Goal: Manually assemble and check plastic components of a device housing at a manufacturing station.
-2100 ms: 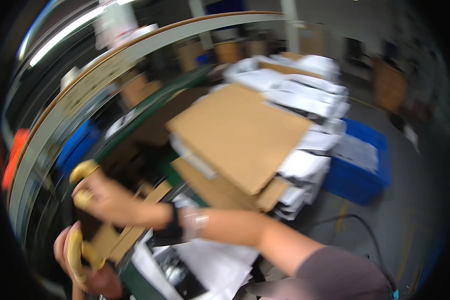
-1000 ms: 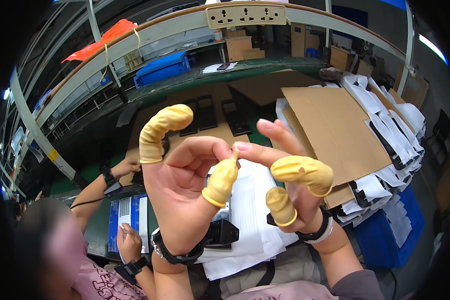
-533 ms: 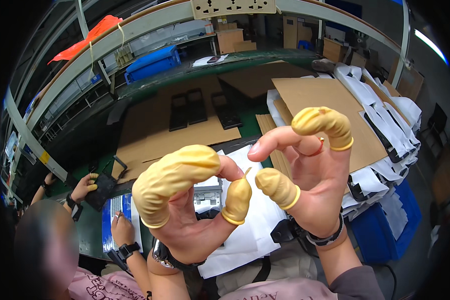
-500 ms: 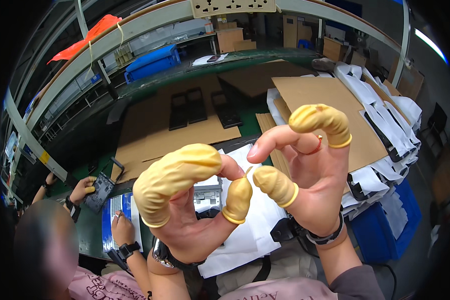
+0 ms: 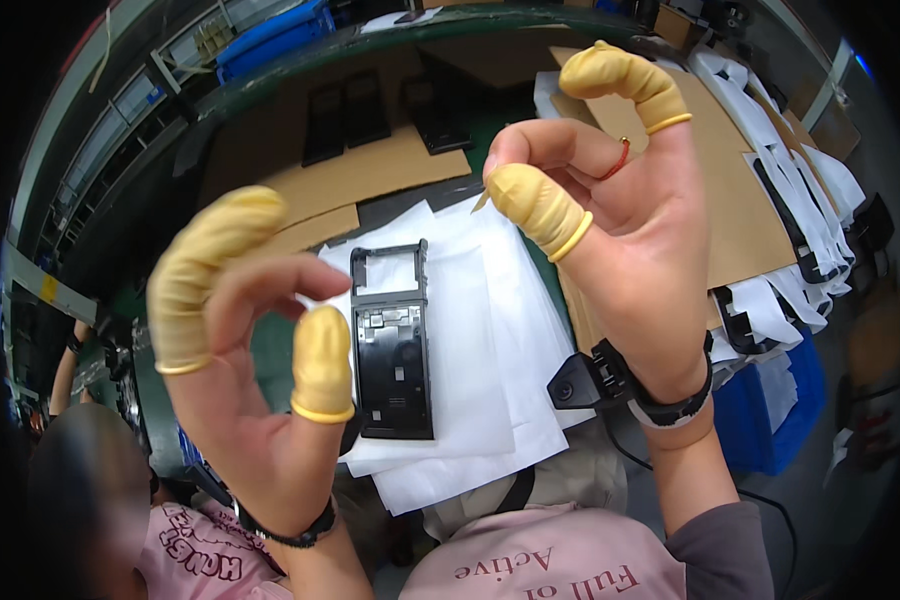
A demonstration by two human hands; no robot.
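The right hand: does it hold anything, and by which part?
The right hand pinches a tiny pale sliver by one end, between thumb and a bare finger; what it is cannot be told. The left hand holds nothing.

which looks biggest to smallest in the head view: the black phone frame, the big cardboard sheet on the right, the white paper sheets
1. white paper sheets
2. big cardboard sheet, partly hidden by the right hand, so it may rank first
3. black phone frame

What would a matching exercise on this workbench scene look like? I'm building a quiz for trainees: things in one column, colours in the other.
Things:
1. finger cots
2. flat frame part
3. sheets under the frame part
4. cardboard sheet

Colours:
a. white
b. brown
c. yellow
d. black

Pairs: 1-c, 2-d, 3-a, 4-b
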